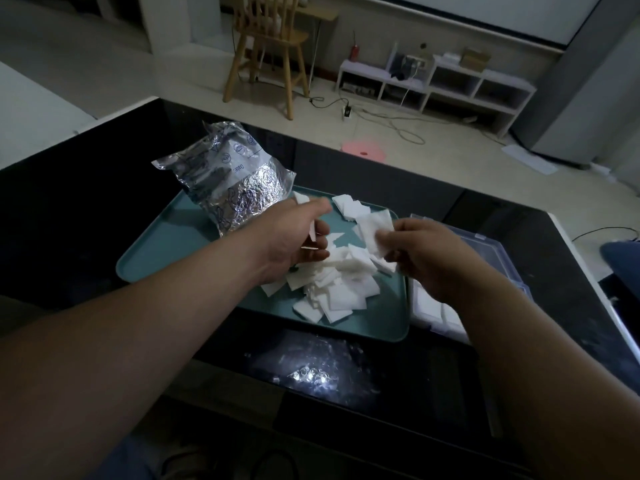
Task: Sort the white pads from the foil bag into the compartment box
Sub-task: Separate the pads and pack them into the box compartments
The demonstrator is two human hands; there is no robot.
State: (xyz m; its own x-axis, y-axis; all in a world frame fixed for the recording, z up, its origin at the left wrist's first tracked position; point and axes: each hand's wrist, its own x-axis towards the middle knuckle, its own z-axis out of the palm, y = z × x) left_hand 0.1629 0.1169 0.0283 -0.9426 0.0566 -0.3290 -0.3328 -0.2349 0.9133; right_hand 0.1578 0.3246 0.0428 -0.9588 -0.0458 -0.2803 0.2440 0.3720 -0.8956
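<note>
Left hand [298,237] low over the far-left part of the heap, fingers curled, white slivers showing between them: gripping at least one pad, can't tell how many. Right hand [426,261] raised just right of the heap, pinching one pad [375,226] between thumb and fingertips, held above the tray with its upper edge free. Pads [339,292] lie in a loose overlapping heap on the right half of the tray [166,258], a few more lying apart at its far edge. Tray is teal, shallow, rounded corners, mid-table. Bag [228,181] is crumpled silver foil with blue print, lying tilted, near end on the far-left of the tray, far end off it on the table. Box [485,247] is clear plastic, just right of the tray, partly hidden by the right forearm; near compartments hold white pads, far ones hard to read. Table [69,202] is black and glossy, with light glare near the front edge. Beyond it: wooden chair [266,46], low white shelf [450,84], cables [391,123] and a pink disc [363,150] on the floor [207,81]
</note>
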